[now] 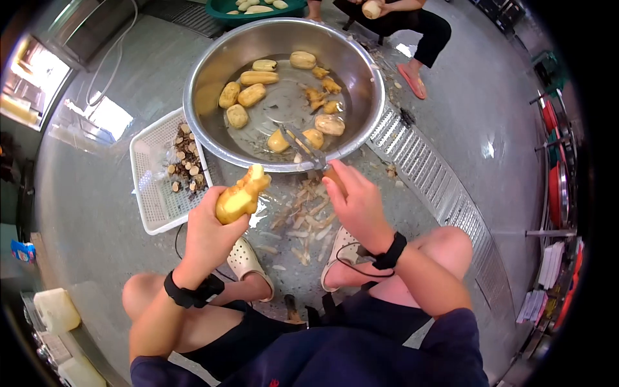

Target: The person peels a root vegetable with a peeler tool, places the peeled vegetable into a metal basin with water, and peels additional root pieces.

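Note:
My left hand (216,222) is wrapped round a knobbly yellow root (240,195), partly peeled, its pale end pointing up and right. My right hand (353,203) grips the brown handle of a peeler (311,152), whose metal head reaches over the near rim of a large steel basin (222,151). In the basin's shallow water lie several yellow, potato-like roots (252,95) and, towards the right, several small ginger-like pieces (316,97). The root and the peeler are apart.
Left of the basin a white plastic basket (153,206) holds brown-edged cut pieces. Peelings (303,226) litter the floor between my shoes. A metal drain grate (429,174) runs along the right. Beyond the basin are a green tub (222,16) and a seated person (429,29) holding a pale root.

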`<control>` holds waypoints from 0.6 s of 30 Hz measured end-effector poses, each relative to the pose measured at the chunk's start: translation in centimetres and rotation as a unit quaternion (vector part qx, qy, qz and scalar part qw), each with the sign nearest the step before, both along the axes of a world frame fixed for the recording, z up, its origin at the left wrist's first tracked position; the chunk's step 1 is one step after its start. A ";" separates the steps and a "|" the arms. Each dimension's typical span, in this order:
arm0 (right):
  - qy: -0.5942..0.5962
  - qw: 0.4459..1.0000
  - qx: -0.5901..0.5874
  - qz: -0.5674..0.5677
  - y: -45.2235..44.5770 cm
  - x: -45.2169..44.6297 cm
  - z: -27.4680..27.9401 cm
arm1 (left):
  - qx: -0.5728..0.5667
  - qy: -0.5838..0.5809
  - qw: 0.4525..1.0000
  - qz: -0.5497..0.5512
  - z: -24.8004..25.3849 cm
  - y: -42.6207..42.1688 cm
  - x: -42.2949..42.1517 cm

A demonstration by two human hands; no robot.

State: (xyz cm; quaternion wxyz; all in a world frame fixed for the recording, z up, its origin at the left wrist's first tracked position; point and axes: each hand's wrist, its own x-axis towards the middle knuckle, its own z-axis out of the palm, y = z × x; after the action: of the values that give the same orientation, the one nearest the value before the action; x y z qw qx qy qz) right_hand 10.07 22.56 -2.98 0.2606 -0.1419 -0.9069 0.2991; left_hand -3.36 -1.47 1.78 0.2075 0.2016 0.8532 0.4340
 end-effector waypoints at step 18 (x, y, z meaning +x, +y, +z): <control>-0.028 0.943 -0.331 0.012 -4.2 -0.2 2.3 | 0.076 -0.071 0.993 -0.047 -0.2 -0.4 0.8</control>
State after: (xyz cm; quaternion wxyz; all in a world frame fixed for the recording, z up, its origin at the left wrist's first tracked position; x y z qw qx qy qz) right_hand 9.92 18.32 -0.72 0.1700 -0.2179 -0.7652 0.5815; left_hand -2.55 -1.85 1.59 0.2720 0.2248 0.7907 0.5003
